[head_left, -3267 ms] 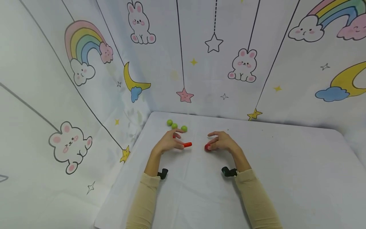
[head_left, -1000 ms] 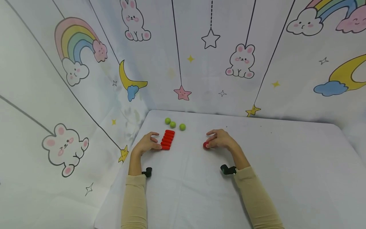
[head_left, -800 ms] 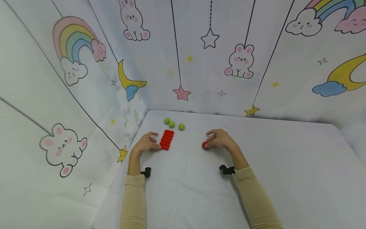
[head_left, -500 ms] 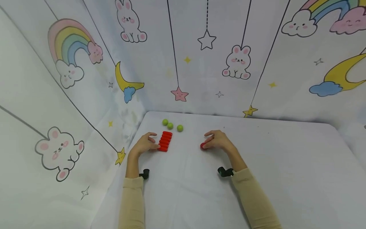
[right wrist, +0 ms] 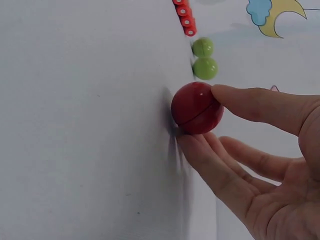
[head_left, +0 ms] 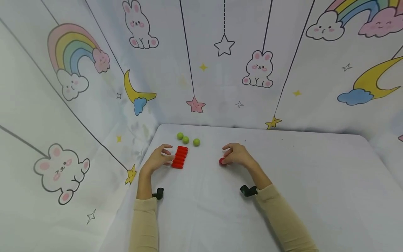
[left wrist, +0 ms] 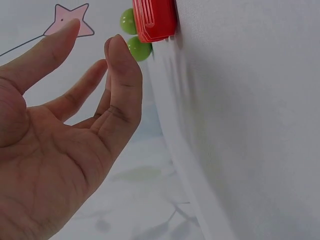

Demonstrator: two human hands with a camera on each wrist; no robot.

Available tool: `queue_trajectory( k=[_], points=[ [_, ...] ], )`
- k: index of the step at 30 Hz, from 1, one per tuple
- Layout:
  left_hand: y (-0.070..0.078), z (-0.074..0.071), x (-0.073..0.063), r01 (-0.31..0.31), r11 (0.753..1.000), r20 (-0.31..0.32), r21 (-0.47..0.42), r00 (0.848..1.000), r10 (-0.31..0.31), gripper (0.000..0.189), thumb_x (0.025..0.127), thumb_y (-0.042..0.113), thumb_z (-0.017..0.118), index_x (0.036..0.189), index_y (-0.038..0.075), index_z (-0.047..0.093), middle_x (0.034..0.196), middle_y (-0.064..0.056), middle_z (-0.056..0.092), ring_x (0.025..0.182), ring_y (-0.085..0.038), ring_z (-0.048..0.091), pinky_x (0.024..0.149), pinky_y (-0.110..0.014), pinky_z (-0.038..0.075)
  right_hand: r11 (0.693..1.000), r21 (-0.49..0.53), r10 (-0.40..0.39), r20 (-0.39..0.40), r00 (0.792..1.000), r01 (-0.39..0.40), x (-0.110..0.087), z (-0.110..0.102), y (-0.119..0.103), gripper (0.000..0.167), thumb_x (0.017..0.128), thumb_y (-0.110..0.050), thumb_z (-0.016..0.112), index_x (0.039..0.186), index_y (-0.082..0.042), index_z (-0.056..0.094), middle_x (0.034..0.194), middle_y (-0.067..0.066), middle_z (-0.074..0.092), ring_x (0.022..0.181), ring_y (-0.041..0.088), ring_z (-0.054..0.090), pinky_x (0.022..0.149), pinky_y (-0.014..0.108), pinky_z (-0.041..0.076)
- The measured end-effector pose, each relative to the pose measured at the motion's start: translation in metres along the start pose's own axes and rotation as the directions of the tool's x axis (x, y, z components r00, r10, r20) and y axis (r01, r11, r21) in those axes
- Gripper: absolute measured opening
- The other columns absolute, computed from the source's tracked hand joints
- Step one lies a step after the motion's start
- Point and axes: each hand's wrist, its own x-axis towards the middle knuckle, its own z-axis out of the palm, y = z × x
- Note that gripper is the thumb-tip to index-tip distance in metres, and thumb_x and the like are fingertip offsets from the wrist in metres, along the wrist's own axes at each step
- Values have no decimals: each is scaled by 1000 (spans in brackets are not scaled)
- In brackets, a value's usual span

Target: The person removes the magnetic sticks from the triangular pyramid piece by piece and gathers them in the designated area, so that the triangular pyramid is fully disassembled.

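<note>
My left hand (head_left: 156,160) hovers at the left side of a slanting row of red ribbed cylinders (head_left: 180,157). In the left wrist view its thumb and fingers (left wrist: 125,80) are relaxed and apart, with nothing between them, just short of the nearest red cylinder (left wrist: 155,19). Near the middle of the table my right hand (head_left: 237,154) holds a small red ball (head_left: 222,161). The right wrist view has this glossy, seamed ball (right wrist: 197,108) pinched between thumb and fingertips, at or just above the cloth; contact with it is unclear.
Three green balls (head_left: 185,140) lie behind the row, near the back left corner of the white-covered table (head_left: 299,182). A patterned white curtain (head_left: 176,66) rises along the back and left edges. Each wrist wears a black camera (head_left: 248,190).
My left hand carried a red cylinder left to the near end of the row, set it against the others and has let go. The right hand keeps its pinch on the red ball.
</note>
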Motion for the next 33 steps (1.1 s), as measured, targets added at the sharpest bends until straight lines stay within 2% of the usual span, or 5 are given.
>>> queue_trajectory(
  k=[10,17,21,27,33],
  points=[
    [1,2,0,-44,999,9,-14,999,44,57,102,17,68,152,3,45,131,-23,56,111,-38,65,91,-45,60,992,-88,-101,-133,986,90,16,5,-5,62,78,-13,90,134,-4,66,108,8,73,96,24,70,73,35,57],
    [2,4,-2,-66,998,9,-12,998,66,56,102,18,67,152,2,45,132,-24,56,113,-40,64,90,-44,61,981,-90,-191,-220,957,175,33,16,-11,54,80,-8,88,130,-2,68,110,10,70,103,26,71,80,38,60],
    [1,3,-2,-59,998,6,-16,998,59,56,103,17,67,152,1,45,131,-24,56,111,-39,65,89,-44,61,970,-120,-237,-261,936,212,43,22,-15,50,81,-5,87,127,-1,69,113,12,68,104,27,72,87,42,60],
    [1,3,-3,-55,998,6,-17,998,56,55,103,17,66,151,2,46,130,-23,56,110,-38,65,89,-44,61,955,-140,-292,-301,908,261,55,28,-23,46,80,-1,87,123,1,70,114,14,64,103,29,72,89,42,60],
    [1,4,-1,-72,997,13,-29,997,73,56,103,17,66,151,0,44,130,-24,56,110,-39,65,89,-45,61,952,-193,-288,-286,914,239,69,32,-25,46,82,-2,86,125,0,70,117,11,63,106,28,69,91,40,59]
  ],
)
